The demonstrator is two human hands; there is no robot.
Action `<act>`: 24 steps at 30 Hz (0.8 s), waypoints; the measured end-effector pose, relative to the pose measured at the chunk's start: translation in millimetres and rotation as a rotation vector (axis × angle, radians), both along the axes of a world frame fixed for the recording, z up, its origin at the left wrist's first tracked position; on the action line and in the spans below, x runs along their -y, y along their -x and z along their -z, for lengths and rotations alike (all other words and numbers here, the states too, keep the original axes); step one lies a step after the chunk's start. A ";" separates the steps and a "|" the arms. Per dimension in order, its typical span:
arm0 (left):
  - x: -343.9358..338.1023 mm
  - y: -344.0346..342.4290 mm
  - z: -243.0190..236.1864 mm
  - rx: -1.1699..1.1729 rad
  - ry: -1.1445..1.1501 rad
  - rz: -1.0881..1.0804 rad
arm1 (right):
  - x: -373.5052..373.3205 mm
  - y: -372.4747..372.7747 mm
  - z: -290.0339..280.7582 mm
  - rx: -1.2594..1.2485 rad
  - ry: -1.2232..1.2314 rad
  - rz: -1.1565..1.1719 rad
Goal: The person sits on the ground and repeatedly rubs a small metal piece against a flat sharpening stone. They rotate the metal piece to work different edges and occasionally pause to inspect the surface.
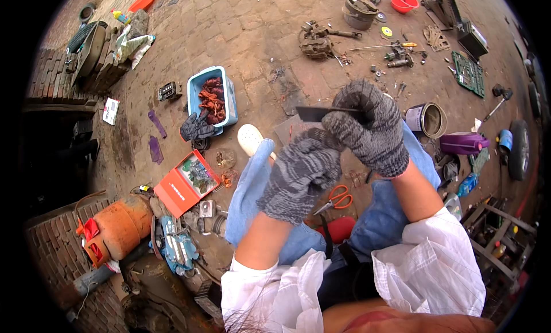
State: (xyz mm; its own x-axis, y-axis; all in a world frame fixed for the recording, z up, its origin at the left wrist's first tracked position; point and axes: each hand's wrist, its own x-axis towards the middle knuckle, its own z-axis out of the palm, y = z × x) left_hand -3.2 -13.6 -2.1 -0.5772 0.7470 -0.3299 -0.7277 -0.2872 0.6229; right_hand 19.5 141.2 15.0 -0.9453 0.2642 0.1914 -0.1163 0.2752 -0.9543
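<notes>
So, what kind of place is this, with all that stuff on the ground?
Probably a small repair yard or workshop: there's an open green tool case, a loose wheel and a grimy metal machine part lying on brick paving.

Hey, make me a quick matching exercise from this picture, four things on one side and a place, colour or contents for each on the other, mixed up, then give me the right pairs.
Things
1. dark flat piece
2. scissors
3. blue tub
4. gas cylinder

Descriptions
A. rusty orange, toward the left side of the picture
B. filled with reddish-brown pieces
C. pinched in the gloved right hand
D. between the person's legs

Right pairs: 1-C, 2-D, 3-B, 4-A
</notes>
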 end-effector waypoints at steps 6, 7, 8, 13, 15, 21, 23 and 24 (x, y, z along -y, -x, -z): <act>-11.4 -5.8 -7.2 0.078 -0.008 -0.052 | -14.6 12.8 0.8 0.027 0.217 0.143; -10.4 -1.2 -9.5 0.174 -0.069 -0.098 | -16.2 12.2 -0.6 0.065 0.170 0.124; -9.2 -0.5 -6.9 0.199 -0.109 -0.134 | -14.1 12.0 -0.6 0.048 0.369 0.045; -5.1 0.7 -2.5 0.212 -0.125 -0.124 | -9.9 10.2 -19.8 0.322 0.388 -0.212; -5.1 0.2 -1.4 0.215 -0.131 -0.128 | -5.4 9.8 -22.7 0.413 0.423 -0.226; -7.6 -1.1 -3.6 0.189 -0.103 -0.145 | -5.4 6.6 -24.3 0.370 0.480 -0.162; -9.4 -1.4 -3.9 0.177 -0.076 -0.136 | -6.3 5.5 -22.5 0.366 0.488 -0.118; -9.8 -1.3 -4.8 0.183 -0.070 -0.131 | -7.1 5.1 -22.2 0.367 0.486 -0.112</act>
State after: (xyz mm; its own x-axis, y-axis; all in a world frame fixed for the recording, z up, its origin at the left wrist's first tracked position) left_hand -1.8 -3.9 2.6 -0.6058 0.6948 -0.3877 -0.7805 -0.4244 0.4591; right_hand 14.4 148.3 37.2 -0.9537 0.1346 -0.2690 0.2405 -0.1962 -0.9506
